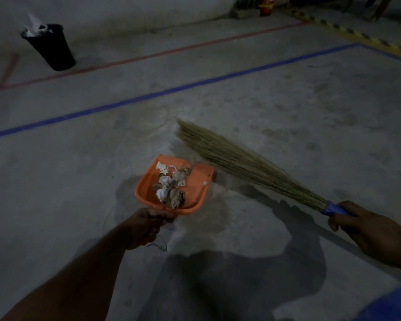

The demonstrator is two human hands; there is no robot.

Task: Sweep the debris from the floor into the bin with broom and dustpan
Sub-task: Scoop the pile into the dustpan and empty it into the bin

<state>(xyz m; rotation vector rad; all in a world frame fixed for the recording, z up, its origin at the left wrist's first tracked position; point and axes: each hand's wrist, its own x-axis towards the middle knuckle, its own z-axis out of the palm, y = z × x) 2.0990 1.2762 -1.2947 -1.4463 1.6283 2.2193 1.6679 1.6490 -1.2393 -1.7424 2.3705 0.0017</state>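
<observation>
My left hand [146, 225] grips the handle of an orange dustpan [199, 181], held low over the concrete floor. Crumpled white paper and brown scraps [170, 184] lie heaped inside the pan. My right hand [366, 230] is closed around the blue handle of a straw broom [241, 158], whose bristles slant up and left past the pan's right edge. A black bin [53, 48] with white paper sticking out of its top stands far off at the upper left.
A blue line [171, 90] and a red line [148, 57] cross the grey floor between me and the bin. Yellow-black hazard tape [357, 34] runs along the upper right. A red fire extinguisher [266, 5] stands by the back wall.
</observation>
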